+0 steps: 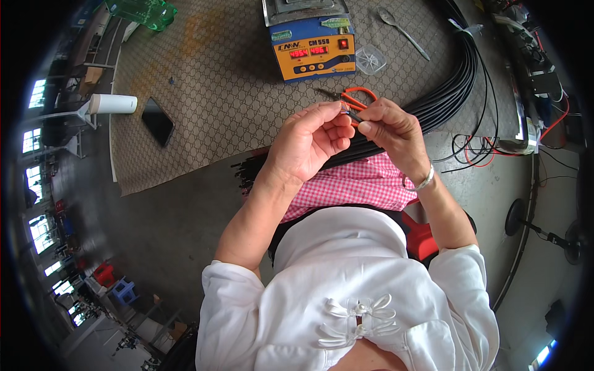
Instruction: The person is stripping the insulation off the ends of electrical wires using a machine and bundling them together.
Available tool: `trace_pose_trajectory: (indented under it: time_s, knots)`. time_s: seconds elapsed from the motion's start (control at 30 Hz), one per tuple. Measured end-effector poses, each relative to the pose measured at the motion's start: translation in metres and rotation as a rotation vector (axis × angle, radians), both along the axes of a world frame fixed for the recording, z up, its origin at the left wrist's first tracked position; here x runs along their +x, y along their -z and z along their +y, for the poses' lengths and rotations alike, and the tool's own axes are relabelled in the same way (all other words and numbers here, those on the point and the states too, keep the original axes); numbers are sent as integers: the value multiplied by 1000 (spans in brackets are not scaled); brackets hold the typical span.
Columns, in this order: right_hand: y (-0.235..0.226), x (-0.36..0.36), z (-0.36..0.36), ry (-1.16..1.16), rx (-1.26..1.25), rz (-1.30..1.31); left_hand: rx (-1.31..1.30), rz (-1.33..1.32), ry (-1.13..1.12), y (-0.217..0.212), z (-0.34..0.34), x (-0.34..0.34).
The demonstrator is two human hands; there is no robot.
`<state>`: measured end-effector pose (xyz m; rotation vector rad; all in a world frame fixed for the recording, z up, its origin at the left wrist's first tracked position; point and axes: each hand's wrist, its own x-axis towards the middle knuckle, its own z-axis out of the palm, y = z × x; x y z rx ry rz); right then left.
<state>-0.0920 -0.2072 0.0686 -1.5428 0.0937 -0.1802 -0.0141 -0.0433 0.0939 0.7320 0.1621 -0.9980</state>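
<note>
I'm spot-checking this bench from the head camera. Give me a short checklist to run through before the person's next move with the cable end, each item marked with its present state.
1. Both hands on the cable end: left hand and right hand pinch the black cable end between fingertips: ok.
2. Cable bundle lying on the mat, not slipping off: ok.
3. Orange-handled cutters within reach behind the hands: ok.
4. Yellow-and-blue heater unit powered, displays lit: ok.
5. Condition of the cable tip: cannot tell, fingers cover it.
6. Phone away from the work: ok.
</note>
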Motion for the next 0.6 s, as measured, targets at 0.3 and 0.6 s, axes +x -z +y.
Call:
trace_pose_trajectory:
  time_s: [0.3,0.6]
  knots:
    - [-1,1,0,-21,-48,-20,0,-88,48,-3,1,6]
    - [1,2,-1,-12,-45,-54,-34,-32,75,-1,3,9]
